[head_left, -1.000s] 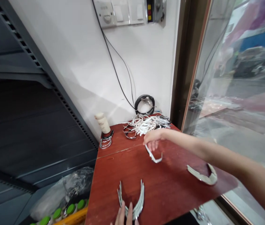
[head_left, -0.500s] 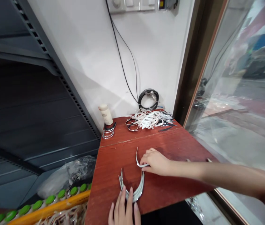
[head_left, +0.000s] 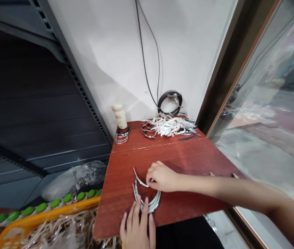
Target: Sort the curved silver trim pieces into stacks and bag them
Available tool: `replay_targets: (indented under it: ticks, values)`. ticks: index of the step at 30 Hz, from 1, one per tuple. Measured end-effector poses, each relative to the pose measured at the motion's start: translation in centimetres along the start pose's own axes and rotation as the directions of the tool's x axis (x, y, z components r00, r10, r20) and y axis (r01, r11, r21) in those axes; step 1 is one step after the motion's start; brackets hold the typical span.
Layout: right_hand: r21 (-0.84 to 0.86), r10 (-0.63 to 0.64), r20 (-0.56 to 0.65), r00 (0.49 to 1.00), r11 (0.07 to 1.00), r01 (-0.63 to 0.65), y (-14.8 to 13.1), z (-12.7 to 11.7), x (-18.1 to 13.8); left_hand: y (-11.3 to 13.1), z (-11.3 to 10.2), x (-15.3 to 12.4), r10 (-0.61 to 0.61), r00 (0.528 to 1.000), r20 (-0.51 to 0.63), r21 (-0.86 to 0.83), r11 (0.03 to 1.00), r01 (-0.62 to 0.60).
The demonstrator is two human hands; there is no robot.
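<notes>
My left hand (head_left: 138, 226) lies at the near edge of the red-brown table (head_left: 122, 204), its fingers spread and the tips touching a nested stack of curved silvery strips (head_left: 155, 204). The stack forms a U whose open side faces the wall. Just beyond it, my right hand (head_left: 161, 177) pinches a single curved silvery strip (head_left: 141, 182) between thumb and fingers. One thin end of this strip points up and left; the part inside the grip is hidden. The held strip is right by the far ends of the stack.
At the back are a tangled pile of white and dark strips (head_left: 171, 126), a coil of black cable (head_left: 181, 100) and a cream bottle (head_left: 120, 117) beside curved silvery pieces (head_left: 121, 137). A yellow basket (head_left: 55, 210) of strips stands left, near green-lidded jars (head_left: 42, 207). Glass (head_left: 261, 114) borders the right.
My right hand has moved left and nearer with the curved strip, bringing it close to the stack. My left hand stays on the stack. The view has shifted a little.
</notes>
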State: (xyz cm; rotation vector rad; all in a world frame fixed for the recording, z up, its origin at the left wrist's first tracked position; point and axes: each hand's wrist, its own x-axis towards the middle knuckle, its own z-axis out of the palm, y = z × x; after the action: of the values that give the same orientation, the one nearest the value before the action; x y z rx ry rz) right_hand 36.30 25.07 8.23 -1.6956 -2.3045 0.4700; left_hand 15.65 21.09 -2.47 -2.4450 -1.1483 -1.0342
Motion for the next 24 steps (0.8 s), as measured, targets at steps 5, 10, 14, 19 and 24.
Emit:
replay_targets:
  ticks: [5, 10, 14, 19, 24]
  values:
    - [0.031, -0.023, 0.035, 0.999, 0.999, 0.022, -0.8, 0.7, -0.7, 0.0, -0.7, 0.2, 0.049, 0.997, 0.055, 0.006, 0.999, -0.049]
    - [0.023, -0.092, 0.049, 0.995, 0.996, 0.091, -1.0, 0.9, -1.3, 0.0, -0.9, 0.3, 0.041, 0.997, 0.071, 0.011, 0.999, -0.042]
    - [-0.026, -0.108, 0.003, 0.994, 0.994, 0.108, -1.9, 1.2, -1.9, 0.2, -1.0, 0.3, 0.041, 0.996, 0.075, -0.002, 0.999, -0.041]
    - [0.003, -0.085, -0.034, 0.996, 0.996, 0.086, -2.6, 1.2, -2.8, 0.0, -0.8, -0.3, -0.029, 0.999, 0.043, -0.091, 0.995, 0.033]
    - [0.080, -0.137, -0.034, 0.990, 0.987, 0.139, -2.5, 1.4, -3.3, -0.5, -0.8, -0.7, -0.005, 0.997, 0.071, -0.149, 0.989, 0.016]
